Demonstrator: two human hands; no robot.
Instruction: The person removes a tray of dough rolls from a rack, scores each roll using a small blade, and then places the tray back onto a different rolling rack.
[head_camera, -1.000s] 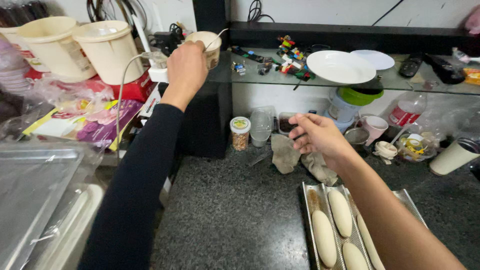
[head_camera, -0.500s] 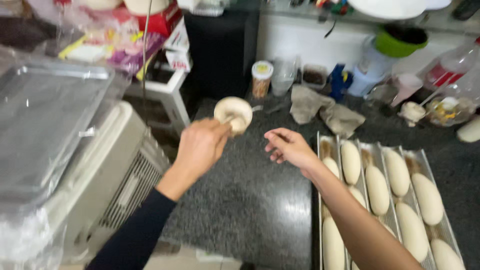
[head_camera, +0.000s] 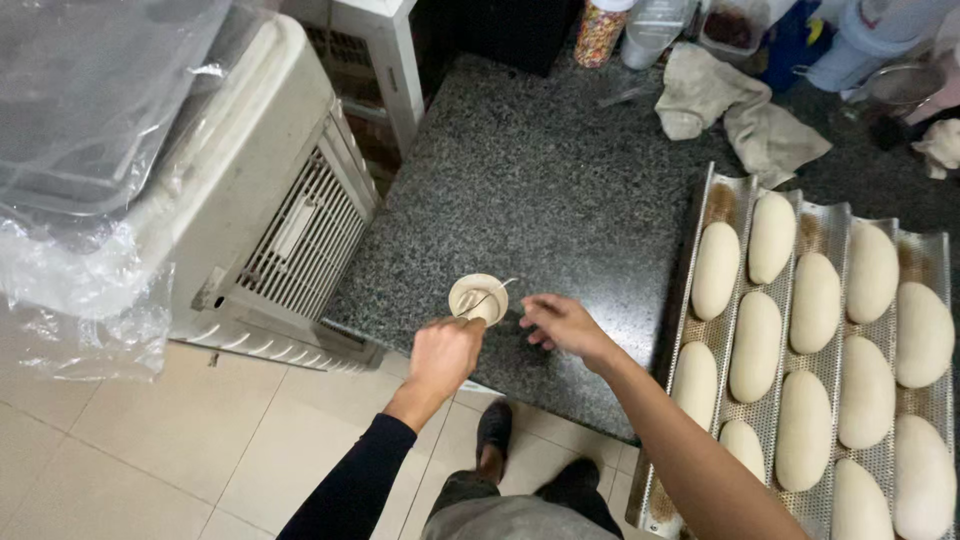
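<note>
Left hand (head_camera: 445, 355) is gripping a small cream cup (head_camera: 478, 298) at the near edge of the granite tabletop (head_camera: 540, 190), a thin utensil sticking out of it. Right hand (head_camera: 562, 325) is hovering just right of the cup, fingers loosely open, holding nothing. Perforated tray (head_camera: 700, 250) of dough loaves (head_camera: 757, 345) is sitting right, overhanging the near edge. Bare granite is lying far of the cup. White appliance (head_camera: 270, 200) is butting against the left edge.
</note>
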